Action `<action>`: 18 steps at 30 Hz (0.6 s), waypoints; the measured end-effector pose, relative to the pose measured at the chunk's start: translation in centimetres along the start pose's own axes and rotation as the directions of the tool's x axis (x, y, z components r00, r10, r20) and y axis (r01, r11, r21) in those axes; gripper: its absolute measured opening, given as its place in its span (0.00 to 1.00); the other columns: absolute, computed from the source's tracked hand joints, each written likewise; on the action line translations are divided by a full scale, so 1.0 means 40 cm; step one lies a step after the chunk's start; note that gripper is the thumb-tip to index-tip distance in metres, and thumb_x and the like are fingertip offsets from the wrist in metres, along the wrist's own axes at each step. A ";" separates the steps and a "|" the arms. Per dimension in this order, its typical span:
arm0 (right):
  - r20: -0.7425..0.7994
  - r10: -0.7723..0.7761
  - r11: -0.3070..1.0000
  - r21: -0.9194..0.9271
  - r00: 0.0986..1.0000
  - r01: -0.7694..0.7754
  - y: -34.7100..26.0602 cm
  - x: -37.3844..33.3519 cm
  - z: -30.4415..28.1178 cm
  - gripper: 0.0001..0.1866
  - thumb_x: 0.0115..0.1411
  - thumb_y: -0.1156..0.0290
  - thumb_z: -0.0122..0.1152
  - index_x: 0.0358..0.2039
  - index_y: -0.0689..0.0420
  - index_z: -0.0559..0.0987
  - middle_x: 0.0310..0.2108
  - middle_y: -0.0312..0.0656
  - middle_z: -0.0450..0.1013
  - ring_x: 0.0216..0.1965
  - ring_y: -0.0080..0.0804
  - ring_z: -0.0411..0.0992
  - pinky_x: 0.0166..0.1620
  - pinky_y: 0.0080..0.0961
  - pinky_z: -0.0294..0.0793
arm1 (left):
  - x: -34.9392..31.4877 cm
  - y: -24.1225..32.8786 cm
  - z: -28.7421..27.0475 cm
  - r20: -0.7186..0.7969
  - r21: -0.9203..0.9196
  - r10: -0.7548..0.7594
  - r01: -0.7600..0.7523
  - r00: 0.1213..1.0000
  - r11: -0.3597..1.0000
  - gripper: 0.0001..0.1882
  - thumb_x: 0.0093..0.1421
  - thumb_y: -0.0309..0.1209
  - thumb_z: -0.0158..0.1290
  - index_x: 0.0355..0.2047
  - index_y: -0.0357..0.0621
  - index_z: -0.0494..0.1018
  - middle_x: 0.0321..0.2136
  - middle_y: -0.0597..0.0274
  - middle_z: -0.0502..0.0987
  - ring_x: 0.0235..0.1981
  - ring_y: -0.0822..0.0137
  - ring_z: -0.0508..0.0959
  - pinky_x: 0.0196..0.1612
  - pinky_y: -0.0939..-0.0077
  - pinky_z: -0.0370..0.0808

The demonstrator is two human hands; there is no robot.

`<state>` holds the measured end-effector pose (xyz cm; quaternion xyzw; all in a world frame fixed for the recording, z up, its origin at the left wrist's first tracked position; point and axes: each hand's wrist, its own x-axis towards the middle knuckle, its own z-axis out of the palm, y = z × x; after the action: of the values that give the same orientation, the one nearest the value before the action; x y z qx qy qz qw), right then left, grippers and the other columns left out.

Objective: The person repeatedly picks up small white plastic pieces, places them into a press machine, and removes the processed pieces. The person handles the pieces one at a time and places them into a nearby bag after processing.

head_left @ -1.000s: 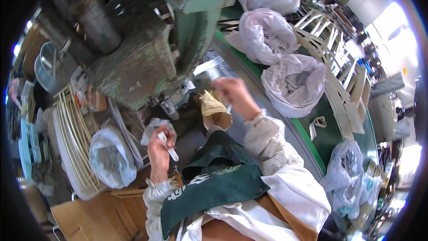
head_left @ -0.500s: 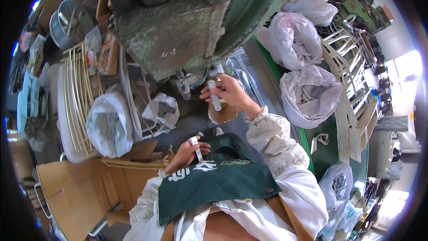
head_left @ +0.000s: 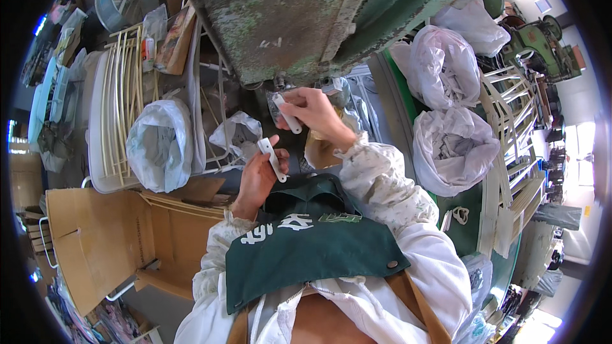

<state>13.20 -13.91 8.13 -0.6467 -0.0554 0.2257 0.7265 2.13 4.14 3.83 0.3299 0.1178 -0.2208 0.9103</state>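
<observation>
My left hand [head_left: 254,181] is closed on a flat white strip [head_left: 273,161] with rounded ends and small holes, held upright at a slant above my dark green apron [head_left: 306,248]. A little farther off and to the right, my right hand [head_left: 313,111] grips a similar white strip [head_left: 289,118] between thumb and fingers, tilted the same way. The two strips are close together but apart. Beyond my right hand rises the worn green metal body of a machine [head_left: 287,32].
Open white bags of pieces stand left [head_left: 159,146] and right [head_left: 456,153]. A smaller white bag [head_left: 237,134] is beyond my left hand. An open cardboard box [head_left: 95,236] lies lower left. Long pale strips [head_left: 118,108] lean in a white tub; a green-topped table [head_left: 465,226] runs along the right.
My right hand has drawn back from the machine toward me and slightly left, its strip tilting. My left hand has risen away from my apron, bringing the two strips closer.
</observation>
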 end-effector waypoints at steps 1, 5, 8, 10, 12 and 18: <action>0.017 0.068 0.997 -0.035 0.998 -0.067 -0.004 0.007 -0.016 0.13 0.61 0.68 0.59 0.34 0.69 0.76 0.29 0.44 0.77 0.30 0.29 0.78 0.33 0.21 0.78 | 0.007 0.005 -0.016 0.065 -0.034 -0.010 0.013 0.998 0.999 0.26 0.63 0.34 0.39 0.60 0.37 0.59 0.37 0.55 0.72 0.29 0.70 0.69 0.36 0.76 0.66; -0.174 -0.353 0.603 -0.793 0.919 0.082 0.293 0.235 -0.187 0.11 0.57 0.67 0.59 0.32 0.63 0.79 0.29 0.44 0.78 0.28 0.44 0.77 0.31 0.37 0.76 | 0.016 0.009 -0.046 0.110 -0.066 -0.069 0.077 0.991 0.995 0.27 0.63 0.36 0.36 0.60 0.36 0.58 0.34 0.57 0.71 0.25 0.72 0.64 0.31 0.77 0.63; 0.040 -0.415 0.160 -0.980 0.909 0.116 0.424 0.377 -0.186 0.18 0.60 0.62 0.51 0.49 0.55 0.73 0.53 0.50 0.68 0.56 0.51 0.62 0.58 0.45 0.59 | 0.008 0.018 -0.043 0.055 -0.048 -0.074 0.076 0.996 0.996 0.27 0.62 0.32 0.34 0.60 0.34 0.57 0.35 0.56 0.71 0.27 0.71 0.66 0.33 0.76 0.64; 0.019 -0.623 0.170 -0.973 0.782 0.158 0.490 0.443 -0.273 0.22 0.61 0.62 0.49 0.54 0.55 0.68 0.57 0.51 0.63 0.59 0.51 0.58 0.61 0.43 0.54 | 0.032 0.020 0.006 0.033 0.020 -0.065 0.064 0.997 0.998 0.26 0.62 0.31 0.33 0.61 0.35 0.56 0.36 0.55 0.72 0.29 0.71 0.68 0.35 0.75 0.66; 0.040 -0.654 0.257 -0.927 0.755 0.272 0.536 0.459 -0.293 0.25 0.64 0.59 0.45 0.59 0.55 0.63 0.60 0.51 0.59 0.60 0.50 0.57 0.64 0.40 0.52 | 0.024 0.026 0.020 0.024 0.129 -0.005 0.002 1.000 0.992 0.25 0.65 0.30 0.32 0.62 0.38 0.53 0.40 0.53 0.73 0.33 0.69 0.72 0.38 0.74 0.69; 0.058 -0.230 0.211 -0.972 0.971 0.108 0.445 0.434 -0.242 0.20 0.58 0.72 0.48 0.51 0.60 0.70 0.54 0.50 0.64 0.55 0.46 0.60 0.58 0.42 0.56 | -0.005 0.066 0.023 -0.016 0.345 0.092 -0.080 0.996 0.935 0.20 0.69 0.33 0.36 0.60 0.45 0.55 0.43 0.53 0.75 0.33 0.71 0.74 0.37 0.79 0.70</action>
<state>27.71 -14.73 -14.23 -0.9567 -0.2169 0.0300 0.1915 3.29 5.42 6.03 0.4921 0.0775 -0.1926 0.8454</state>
